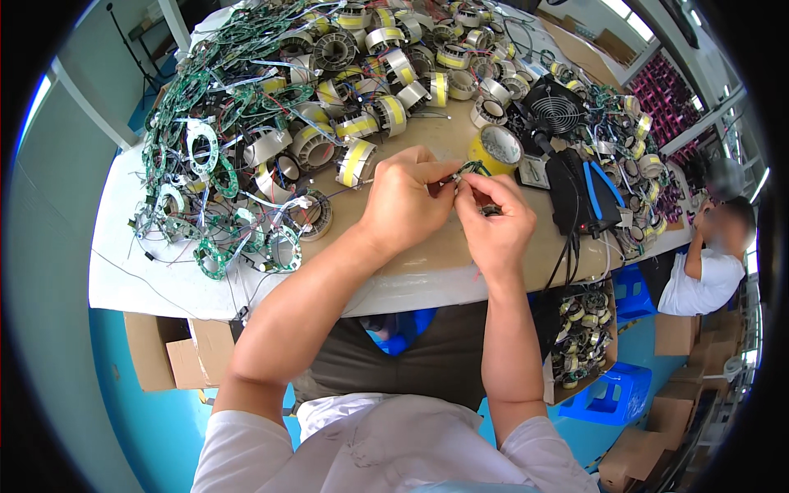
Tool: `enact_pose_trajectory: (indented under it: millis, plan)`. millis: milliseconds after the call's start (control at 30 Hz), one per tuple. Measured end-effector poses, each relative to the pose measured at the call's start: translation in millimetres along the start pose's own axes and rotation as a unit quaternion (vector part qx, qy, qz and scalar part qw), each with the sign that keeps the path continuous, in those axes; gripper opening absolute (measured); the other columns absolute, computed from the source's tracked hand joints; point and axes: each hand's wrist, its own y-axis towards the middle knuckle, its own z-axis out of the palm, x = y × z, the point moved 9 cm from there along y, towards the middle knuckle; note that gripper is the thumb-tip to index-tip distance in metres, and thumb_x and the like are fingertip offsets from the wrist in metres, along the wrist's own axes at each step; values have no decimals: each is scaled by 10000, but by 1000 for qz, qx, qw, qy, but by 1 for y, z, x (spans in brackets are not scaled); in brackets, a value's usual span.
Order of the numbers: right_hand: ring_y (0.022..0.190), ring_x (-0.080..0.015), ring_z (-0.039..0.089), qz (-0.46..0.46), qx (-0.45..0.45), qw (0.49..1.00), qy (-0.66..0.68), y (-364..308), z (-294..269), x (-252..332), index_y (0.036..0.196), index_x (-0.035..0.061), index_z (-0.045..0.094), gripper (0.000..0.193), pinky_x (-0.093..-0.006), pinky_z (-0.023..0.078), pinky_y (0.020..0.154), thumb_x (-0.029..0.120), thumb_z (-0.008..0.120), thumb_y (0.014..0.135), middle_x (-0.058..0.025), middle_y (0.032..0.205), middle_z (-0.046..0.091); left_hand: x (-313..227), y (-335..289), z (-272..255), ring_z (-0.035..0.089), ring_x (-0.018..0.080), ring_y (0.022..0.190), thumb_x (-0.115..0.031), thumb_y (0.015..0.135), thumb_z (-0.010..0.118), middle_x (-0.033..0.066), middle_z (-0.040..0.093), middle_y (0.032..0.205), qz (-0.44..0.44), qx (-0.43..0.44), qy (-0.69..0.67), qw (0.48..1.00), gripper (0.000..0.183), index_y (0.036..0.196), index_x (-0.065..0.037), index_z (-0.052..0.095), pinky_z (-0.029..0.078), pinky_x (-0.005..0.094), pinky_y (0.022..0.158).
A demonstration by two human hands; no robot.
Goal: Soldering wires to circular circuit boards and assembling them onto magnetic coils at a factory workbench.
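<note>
My left hand [408, 200] and my right hand [497, 226] meet above the near part of the table, fingertips pinched together. Between them is a small green circuit board [472, 168], mostly covered by the fingers; its full shape and any wires in the grip are hidden. Just beyond the fingers stands a yellow cylinder [475, 151] with a greyish top. Left of my left hand lies a white motor coil ring with a yellow band [356, 163], apart from the hand.
A heap of green ring boards [203, 148] and banded coil rings [333, 51] covers the far left. To the right are a black fan unit [556, 115], a black box [571, 197] and blue-handled pliers [608, 191]. A box of coil parts [585, 329] stands below; another person [703, 267] sits right.
</note>
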Motion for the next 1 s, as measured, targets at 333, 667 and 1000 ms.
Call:
enact_pose_trajectory:
  millis: [333,667,1000]
  plan:
    - [774,-88,637,95,30,994,42,-12,-10,-53,1011,-22,698,114,-246,530,716,14,730,908,-36,897,721,-8,-9,5,655,371,712,-66,704,728,175,641,744,13,8,12,1000,218,911,-24,784,531,463,646]
    - [764,-83,564,116,91,989,7,-11,7,-59,975,-34,649,71,-243,478,699,20,674,936,-13,864,638,-2,-15,6,643,388,781,-61,712,728,165,633,823,12,21,50,998,287,996,-47,774,513,487,666]
    - [757,-81,554,88,98,991,38,-10,5,-62,972,-27,633,61,-244,468,679,14,660,937,-12,866,624,-7,-14,6,631,394,776,-69,709,720,167,623,825,36,12,39,999,257,963,-40,753,506,496,661]
